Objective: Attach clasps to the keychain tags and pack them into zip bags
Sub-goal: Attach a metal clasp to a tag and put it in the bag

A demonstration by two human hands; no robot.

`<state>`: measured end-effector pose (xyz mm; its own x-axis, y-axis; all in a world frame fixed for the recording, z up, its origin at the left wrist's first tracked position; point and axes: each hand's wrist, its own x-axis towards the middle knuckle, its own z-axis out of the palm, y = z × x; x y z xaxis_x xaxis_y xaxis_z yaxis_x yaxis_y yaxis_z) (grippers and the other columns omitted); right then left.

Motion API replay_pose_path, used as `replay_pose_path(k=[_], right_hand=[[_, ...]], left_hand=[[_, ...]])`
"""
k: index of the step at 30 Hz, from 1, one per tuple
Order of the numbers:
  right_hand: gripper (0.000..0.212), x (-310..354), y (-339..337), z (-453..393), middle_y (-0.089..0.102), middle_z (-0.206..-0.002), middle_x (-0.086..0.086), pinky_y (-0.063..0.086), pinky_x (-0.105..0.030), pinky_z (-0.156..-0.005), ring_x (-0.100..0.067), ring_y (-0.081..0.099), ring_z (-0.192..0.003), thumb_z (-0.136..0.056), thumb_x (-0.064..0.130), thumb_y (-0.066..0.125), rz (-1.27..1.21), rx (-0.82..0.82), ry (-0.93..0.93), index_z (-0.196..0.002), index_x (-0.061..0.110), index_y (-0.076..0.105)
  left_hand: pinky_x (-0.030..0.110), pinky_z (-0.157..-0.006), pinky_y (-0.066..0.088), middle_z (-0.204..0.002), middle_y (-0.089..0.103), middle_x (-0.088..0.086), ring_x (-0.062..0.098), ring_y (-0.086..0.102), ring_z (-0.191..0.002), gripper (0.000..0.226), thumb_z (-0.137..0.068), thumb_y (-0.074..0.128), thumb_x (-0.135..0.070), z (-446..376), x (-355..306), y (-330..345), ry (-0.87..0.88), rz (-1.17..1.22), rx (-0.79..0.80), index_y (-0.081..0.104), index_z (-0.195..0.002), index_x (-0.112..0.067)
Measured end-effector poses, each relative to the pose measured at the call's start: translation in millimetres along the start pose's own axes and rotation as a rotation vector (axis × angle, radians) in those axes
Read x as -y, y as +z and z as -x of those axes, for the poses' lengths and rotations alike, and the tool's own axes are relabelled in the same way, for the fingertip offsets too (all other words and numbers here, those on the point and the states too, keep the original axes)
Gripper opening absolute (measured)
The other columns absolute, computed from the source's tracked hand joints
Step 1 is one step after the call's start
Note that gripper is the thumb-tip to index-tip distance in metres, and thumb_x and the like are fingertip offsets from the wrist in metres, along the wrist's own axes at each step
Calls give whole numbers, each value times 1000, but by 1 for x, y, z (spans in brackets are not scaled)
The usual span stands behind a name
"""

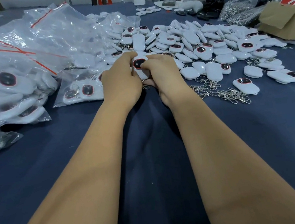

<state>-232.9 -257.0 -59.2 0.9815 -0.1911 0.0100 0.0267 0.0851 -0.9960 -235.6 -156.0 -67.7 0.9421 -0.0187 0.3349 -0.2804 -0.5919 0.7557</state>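
Navy cloth point(149, 167) under both hands point(120, 81), tags point(209, 48) beyond.

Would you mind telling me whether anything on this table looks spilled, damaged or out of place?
Nothing looks damaged. The loose tags lie in an untidy heap and the clasps are tangled on the cloth, which seems ordinary for this work. Both hands, left hand and right hand, hold one tag.

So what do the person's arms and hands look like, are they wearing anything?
Nothing is worn. Both forearms are bare right up to the picture's bottom edge: no sleeves show. The left hand and right hand have no gloves, and no rings, watch or bracelets are visible.
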Motion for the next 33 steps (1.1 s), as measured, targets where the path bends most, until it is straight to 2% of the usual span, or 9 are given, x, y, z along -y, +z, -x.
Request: replay_pose_path(k=[3, 8, 12, 14, 18, 25, 29, 33], right_hand=[[20, 2, -1, 2, 68, -85, -13, 55, -32, -72, -21, 63, -77, -88, -4, 51, -46, 19, 5, -93, 5, 69], [21, 1, 0, 2, 65, -73, -1, 56, -34, -77, -11, 61, -67, -90, -3, 52, -16, 29, -17, -89, 12, 66], [25, 0, 0, 1, 65, -72, 0, 56, -28, -73, -4, 60, -59, -90, -5, 49, 21, 17, -29, -87, 15, 64], [28, 0, 1, 1, 66, -76, -2, 55, -27, -70, -7, 61, -63, -90, -6, 46, 37, 16, -31, -87, 15, 64], [31, -1, 2, -1, 67, -79, -4, 55, -31, -74, -16, 61, -73, -88, -7, 46, 58, 3, -33, -82, 17, 64], [32, -1, 1, -3, 69, -67, 0, 56, -26, -66, -9, 64, -58, -84, -7, 45, 21, 15, -28, -77, 16, 66], [30, -2, 3, -3, 70, -80, -11, 57, -37, -79, -19, 64, -75, -84, -8, 46, 20, 13, -27, -78, 14, 65], [28, -2, 3, -2, 68, -80, -12, 53, -35, -76, -22, 61, -78, -84, -8, 49, 38, 19, -41, -77, 15, 65]], left_hand=[[42, -104, 40, -108, 62, -12, 19, 57, -105, 48, -89, 41, -3, 0, 0, 0, 6, -7, -4, 56, -126, -29], [42, -104, 40, -119, 64, -7, 20, 58, -107, 48, -91, 44, -5, 0, 0, 1, 8, -23, -20, 53, -133, -27], [43, -103, 40, -114, 66, -8, 19, 60, -104, 41, -93, 43, -11, 0, -1, 0, 1, -12, -32, 57, -127, -29], [43, -102, 41, -110, 67, -7, 18, 60, -104, 37, -95, 43, -13, 0, -2, 0, -1, 3, -32, 59, -124, -29], [44, -101, 40, -106, 67, -9, 18, 60, -103, 29, -98, 43, -18, 1, -3, -1, 7, 7, -41, 61, -118, -29], [43, -101, 41, -97, 61, -14, 17, 60, -100, 25, -97, 45, -17, 0, -3, -1, 5, 24, -36, 62, -113, -26], [40, -95, 48, -88, 60, -17, 16, 63, -93, 19, -95, 50, -17, -1, -3, -2, -21, 101, -60, 63, -104, -27], [36, -89, 49, -86, 60, -17, 13, 60, -87, 16, -92, 54, -16, -2, -3, -1, -39, 91, -102, 61, -96, -29]])
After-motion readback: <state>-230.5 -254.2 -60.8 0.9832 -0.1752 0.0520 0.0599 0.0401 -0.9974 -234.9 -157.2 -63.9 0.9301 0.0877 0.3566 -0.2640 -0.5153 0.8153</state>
